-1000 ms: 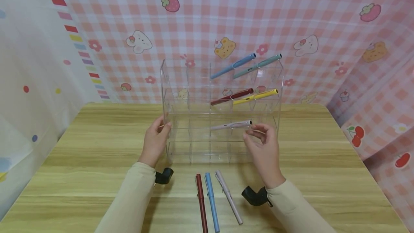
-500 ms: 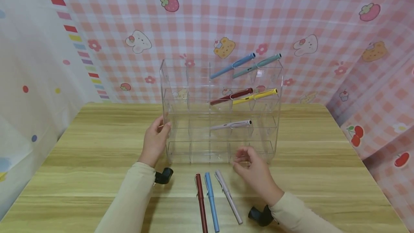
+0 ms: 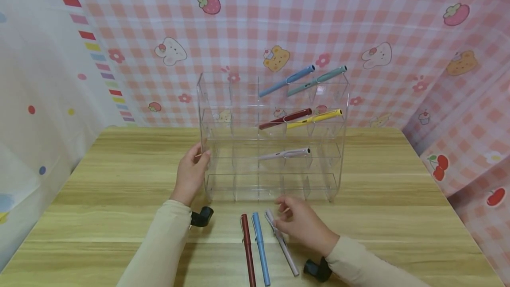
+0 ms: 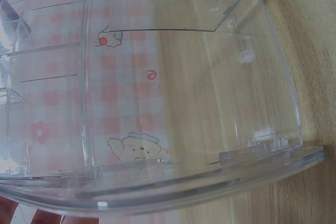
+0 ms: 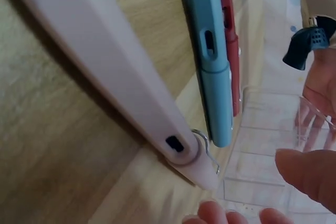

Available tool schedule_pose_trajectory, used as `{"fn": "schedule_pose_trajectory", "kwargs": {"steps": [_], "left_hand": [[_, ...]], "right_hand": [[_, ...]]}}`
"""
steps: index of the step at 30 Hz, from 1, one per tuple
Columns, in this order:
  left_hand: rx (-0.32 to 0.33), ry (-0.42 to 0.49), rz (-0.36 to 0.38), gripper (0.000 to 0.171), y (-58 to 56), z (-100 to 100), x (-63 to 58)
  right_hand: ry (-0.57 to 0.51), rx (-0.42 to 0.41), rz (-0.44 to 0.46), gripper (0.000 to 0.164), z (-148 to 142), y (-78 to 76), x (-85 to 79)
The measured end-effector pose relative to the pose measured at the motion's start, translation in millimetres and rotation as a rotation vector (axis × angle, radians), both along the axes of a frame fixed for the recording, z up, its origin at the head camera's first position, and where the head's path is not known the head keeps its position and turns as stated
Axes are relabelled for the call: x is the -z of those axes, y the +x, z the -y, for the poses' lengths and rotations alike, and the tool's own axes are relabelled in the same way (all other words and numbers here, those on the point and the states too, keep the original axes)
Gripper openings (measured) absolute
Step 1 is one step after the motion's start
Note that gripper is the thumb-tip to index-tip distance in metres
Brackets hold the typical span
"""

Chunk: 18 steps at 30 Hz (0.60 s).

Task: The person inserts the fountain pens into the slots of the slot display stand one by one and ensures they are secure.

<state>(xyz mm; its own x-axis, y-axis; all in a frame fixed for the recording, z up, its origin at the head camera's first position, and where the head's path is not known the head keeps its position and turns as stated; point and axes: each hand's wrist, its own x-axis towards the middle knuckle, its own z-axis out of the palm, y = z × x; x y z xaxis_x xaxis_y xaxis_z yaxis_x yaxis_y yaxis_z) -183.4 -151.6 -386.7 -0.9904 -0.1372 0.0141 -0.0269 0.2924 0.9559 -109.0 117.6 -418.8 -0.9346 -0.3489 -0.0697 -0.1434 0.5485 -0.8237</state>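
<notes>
Rack (image 3: 247, 174): clear and upright on the table (image 3: 402, 198), toward its far edge, tiers facing me, probably so each slot is within reach.
Left hand (image 3: 190, 176): at the rack's side nearest the table's left edge, thumb in front and fingers behind, clamped on that wall; I judge this steadies it against sliding or tipping.
Right hand (image 3: 304, 225): just above the clip end of the lilac pen (image 3: 287, 250), thumb and fingers apart, nothing between them; whether a fingertip touches it I cannot tell.
Lilac pen: flat on the table in front of the rack, slanted, its tail toward the right edge.
Neighbours: blue pen (image 3: 260, 248), then red pen (image 3: 247, 249) toward the left edge, side by side and apart, clip ends toward the far edge, seemingly to suit my fingers.
Racked pens: racked blue pen (image 3: 287, 81) and green pen (image 3: 317, 81) on top; dark red pen (image 3: 285, 119) and yellow pen (image 3: 314, 119) below; racked lilac pen (image 3: 284, 154) third, all tilted up rightward, likely propped by the dividers.
</notes>
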Motion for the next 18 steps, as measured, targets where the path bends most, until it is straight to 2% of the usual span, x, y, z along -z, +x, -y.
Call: {"fn": "schedule_pose_trajectory", "kwargs": {"steps": [9,18], "left_hand": [[0.000,0.015,0.013,0.044,0.3,-0.2,0.3],[0.000,0.016,0.005,0.043,1.8,-0.6,-1.0]], "right_hand": [[0.155,-0.061,0.076,0.049,8.7,-4.8,6.4],[0.257,-0.101,0.053,0.054,14.4,-9.8,8.6]]}}
